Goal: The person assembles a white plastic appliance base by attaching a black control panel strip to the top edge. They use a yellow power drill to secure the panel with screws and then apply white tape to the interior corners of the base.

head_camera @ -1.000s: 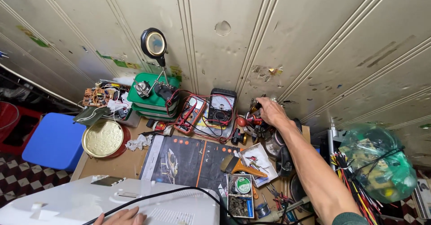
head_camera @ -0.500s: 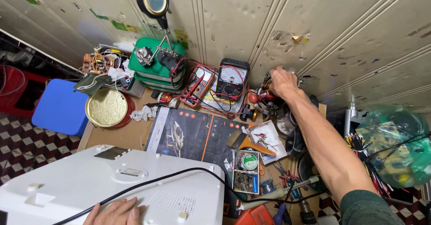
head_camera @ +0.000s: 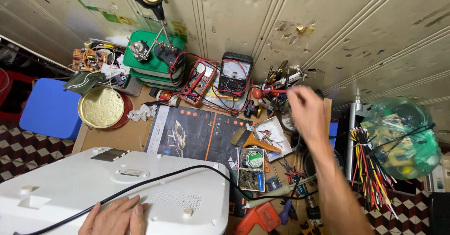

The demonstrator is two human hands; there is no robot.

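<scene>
**Right hand at the tool cluster, left hand flat on the white appliance**

The right hand [head_camera: 307, 111] is blurred, so I cannot tell if its fingers are together or apart, or if they hold anything. It hovers just right of the red-handled tool [head_camera: 263, 92], whose long axis runs left-right, toward the analog multimeter [head_camera: 234, 73]. The left hand [head_camera: 115, 216] lies flat and open on the white appliance [head_camera: 93, 188], well apart from that multimeter, beside a black cable [head_camera: 154, 181].

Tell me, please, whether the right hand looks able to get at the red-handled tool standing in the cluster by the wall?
Probably yes: the right hand hovers beside the red-handled tool, with nothing visibly between them.
</scene>
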